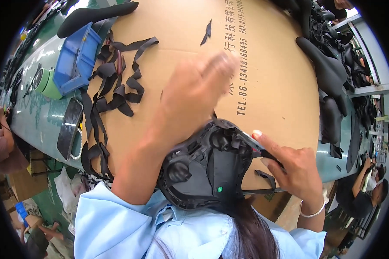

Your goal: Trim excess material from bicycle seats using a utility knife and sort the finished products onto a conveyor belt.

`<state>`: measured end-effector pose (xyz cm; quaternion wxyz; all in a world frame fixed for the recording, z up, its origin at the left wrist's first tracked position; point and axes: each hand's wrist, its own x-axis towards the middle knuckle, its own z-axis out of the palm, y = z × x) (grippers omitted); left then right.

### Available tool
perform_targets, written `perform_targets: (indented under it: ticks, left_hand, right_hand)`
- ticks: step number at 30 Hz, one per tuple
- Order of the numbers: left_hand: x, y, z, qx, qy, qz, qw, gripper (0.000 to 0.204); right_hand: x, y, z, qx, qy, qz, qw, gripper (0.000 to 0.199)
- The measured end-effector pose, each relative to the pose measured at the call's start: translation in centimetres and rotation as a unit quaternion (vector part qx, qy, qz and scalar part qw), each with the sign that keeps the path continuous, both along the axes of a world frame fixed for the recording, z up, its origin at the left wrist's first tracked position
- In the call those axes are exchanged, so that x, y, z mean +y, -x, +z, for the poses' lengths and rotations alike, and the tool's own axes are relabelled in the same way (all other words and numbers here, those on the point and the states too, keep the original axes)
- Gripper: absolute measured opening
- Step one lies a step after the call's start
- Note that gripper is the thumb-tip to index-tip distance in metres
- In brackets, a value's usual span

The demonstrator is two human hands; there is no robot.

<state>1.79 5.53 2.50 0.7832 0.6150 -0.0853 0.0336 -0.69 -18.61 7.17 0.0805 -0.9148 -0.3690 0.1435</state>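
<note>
A black bicycle saddle lies underside up against my front at the cardboard's near edge, showing its hollow shell and a small green sticker. My right hand is wrapped round a utility knife, whose tip points at the saddle's right rim. Blurred by motion, my left hand is raised over the far side of the saddle, fingers curled closed. A thin black piece rises from the rim just under that hand. What its fingers hold, if anything, is hidden.
Black trimmed strips lie tangled on the cardboard sheet at left. Beyond them are a blue bin, a green tape roll and a dark phone-like slab. More black saddles are piled at right. Other people work on both sides.
</note>
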Motion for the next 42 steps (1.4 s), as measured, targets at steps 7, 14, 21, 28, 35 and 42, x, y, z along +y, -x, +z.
perform_targets:
  ticks: [7,14,21,28,35,42]
  left_hand:
    - [-2.3,7.6,-1.9,-0.246,-0.371,-0.244,0.862,0.021]
    - [-1.8,8.0,-2.6,-0.259,-0.344,-0.238,0.871,0.024]
    - [3.8,5.2,0.6,-0.209,-0.064,-0.147,0.965,0.041]
    - [10.9,8.4,1.3,-0.107,0.077,-0.088,0.987,0.035]
    - [24.7,17.4,5.1,0.114,0.004,-0.033,0.993,0.022]
    - [7.0,5.8,0.5,0.099,-0.508,-0.059,0.853,0.041]
  right_hand:
    - [-1.9,-2.2,0.3,0.055,-0.089,0.022,0.994,0.058]
    - [0.7,-6.0,-0.6,0.106,-0.056,0.139,0.983,0.054]
    - [-0.4,-4.5,-0.7,0.143,-0.016,0.090,0.986,0.059]
    - [-1.1,3.0,1.8,0.106,0.059,-0.073,0.990,0.064]
    - [-1.7,8.9,-1.9,0.082,-0.034,-0.201,0.976,0.067]
    - [1.1,4.6,-6.7,0.143,-0.343,-0.327,0.869,0.081]
